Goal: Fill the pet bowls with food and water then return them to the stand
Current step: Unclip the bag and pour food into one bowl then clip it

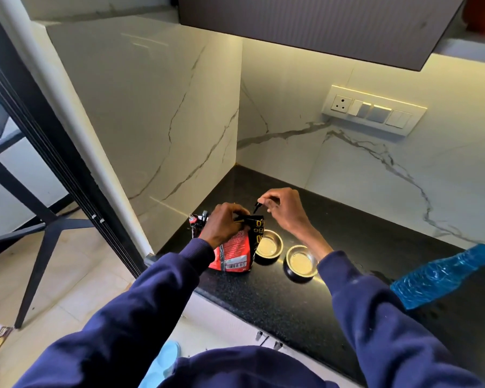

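Note:
A red and black pet food bag (233,253) stands upright on the black countertop (277,298). My left hand (224,224) grips the bag's folded top. Just above the bag, my right hand (284,210) pinches a small black clip (256,206). Two steel pet bowls with black bases sit to the right of the bag: one (268,245) right beside it, the other (301,261) nearer the counter's front. Both bowls look empty.
A blue plastic water bottle (443,274) lies on its side at the counter's right. A socket and switch panel (374,110) is on the marble back wall, under a dark wall cabinet (319,23). Left of the counter are a door frame and black table legs (39,236).

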